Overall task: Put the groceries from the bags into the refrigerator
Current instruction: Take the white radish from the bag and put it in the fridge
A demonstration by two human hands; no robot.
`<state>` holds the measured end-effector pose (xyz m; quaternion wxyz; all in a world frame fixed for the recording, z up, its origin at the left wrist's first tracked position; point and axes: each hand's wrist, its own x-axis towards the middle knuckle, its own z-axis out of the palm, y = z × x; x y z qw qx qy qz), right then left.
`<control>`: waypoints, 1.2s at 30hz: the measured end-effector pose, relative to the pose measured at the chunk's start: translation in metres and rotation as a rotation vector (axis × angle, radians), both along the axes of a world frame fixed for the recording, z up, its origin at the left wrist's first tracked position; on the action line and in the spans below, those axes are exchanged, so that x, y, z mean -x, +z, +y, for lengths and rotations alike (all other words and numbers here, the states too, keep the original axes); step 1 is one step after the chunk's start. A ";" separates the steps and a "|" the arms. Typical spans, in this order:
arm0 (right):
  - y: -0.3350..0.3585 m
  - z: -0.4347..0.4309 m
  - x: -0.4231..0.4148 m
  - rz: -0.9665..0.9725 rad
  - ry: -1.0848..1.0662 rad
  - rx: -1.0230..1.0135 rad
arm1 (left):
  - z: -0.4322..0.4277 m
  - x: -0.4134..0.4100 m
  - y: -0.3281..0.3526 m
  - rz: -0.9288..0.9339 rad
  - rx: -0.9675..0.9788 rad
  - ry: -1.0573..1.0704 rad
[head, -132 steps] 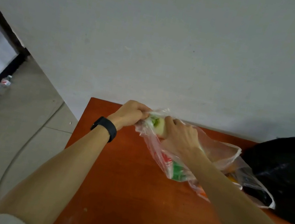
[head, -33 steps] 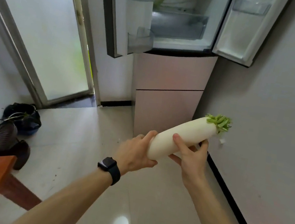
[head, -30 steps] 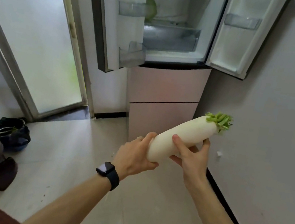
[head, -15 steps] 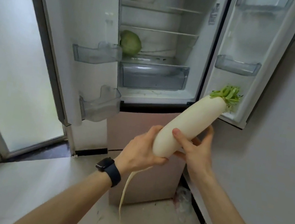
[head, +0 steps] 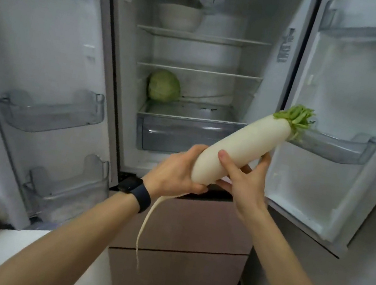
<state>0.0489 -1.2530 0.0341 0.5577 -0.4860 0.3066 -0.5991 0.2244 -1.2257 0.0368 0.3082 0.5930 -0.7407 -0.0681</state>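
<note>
Got the daikon [head: 235, 150] up in front of the open fridge [head: 194, 73], leafy end tilted up-right. My left hand [head: 174, 172] is wrapped round the butt end, right hand [head: 243, 177] cupping under the middle, thumb across the top. Looks heavy, stiff and smooth, so I'd guess slippery; hold the thick body, never that thin tail

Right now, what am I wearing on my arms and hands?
A black smartwatch with a dark band sits on your left wrist. Both forearms are bare, with no sleeves in view, and neither the left hand nor the right hand is gloved.
</note>
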 end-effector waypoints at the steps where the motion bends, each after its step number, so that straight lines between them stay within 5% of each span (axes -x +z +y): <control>1: 0.001 -0.017 -0.003 -0.009 0.016 -0.010 | -0.013 -0.004 0.004 -0.029 0.006 0.024; 8: 0.006 -0.127 -0.037 -0.084 0.140 -0.175 | -0.113 -0.051 0.030 -0.368 -0.004 0.260; 18: 0.038 -0.313 -0.116 -0.093 0.052 -0.324 | -0.275 -0.107 0.062 -0.473 0.019 0.361; 36: 0.051 -0.490 -0.123 0.619 -0.272 -0.300 | -0.482 -0.160 0.060 -0.377 -0.202 0.191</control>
